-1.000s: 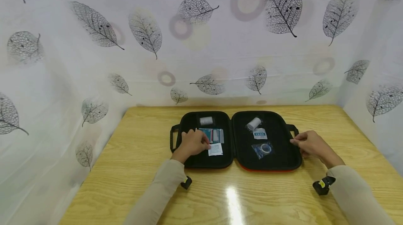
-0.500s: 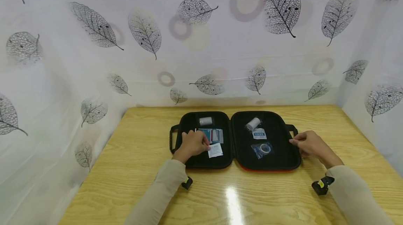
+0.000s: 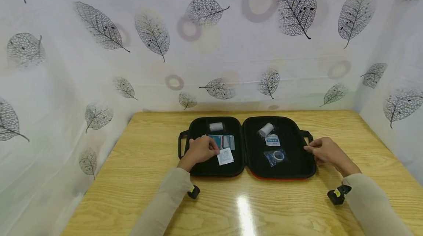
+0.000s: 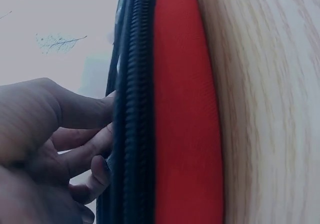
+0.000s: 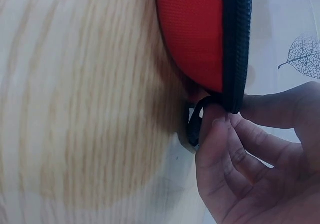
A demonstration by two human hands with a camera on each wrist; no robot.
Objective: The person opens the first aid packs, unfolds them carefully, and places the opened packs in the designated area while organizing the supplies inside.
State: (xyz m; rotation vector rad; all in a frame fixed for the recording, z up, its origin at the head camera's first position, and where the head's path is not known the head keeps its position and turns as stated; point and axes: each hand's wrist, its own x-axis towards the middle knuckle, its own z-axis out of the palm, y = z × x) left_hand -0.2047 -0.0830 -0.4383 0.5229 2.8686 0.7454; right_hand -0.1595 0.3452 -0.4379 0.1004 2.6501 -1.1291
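A red zippered case [image 3: 295, 144] lies open flat, its black inside facing up. Over its left half, my left hand [image 3: 200, 149] pinches the left edge of a small white printed packet [image 3: 226, 156] between thumb and fingertips. In the left wrist view the case's rim hides those fingertips and the packet. My right hand [image 3: 327, 151] grips the right rim beside the black handle [image 3: 307, 135]; the right wrist view has the thumb on the inner side and fingers curled underneath. Just behind the packet lies a teal and clear pouch [image 3: 216, 140], partly covered by my left hand.
A wrapped white roll [image 3: 216, 126] sits at the back of the left half. The right half holds another white roll [image 3: 266, 130], a white and blue packet [image 3: 272, 140] and a bagged tape roll [image 3: 278, 155]. The wooden table [image 3: 138, 192] meets a leaf-print curtain [image 3: 228, 52] behind.
My left hand has drawn slightly left and toward me, and the white packet has moved and turned a little with it. The right hand keeps its hold on the rim.
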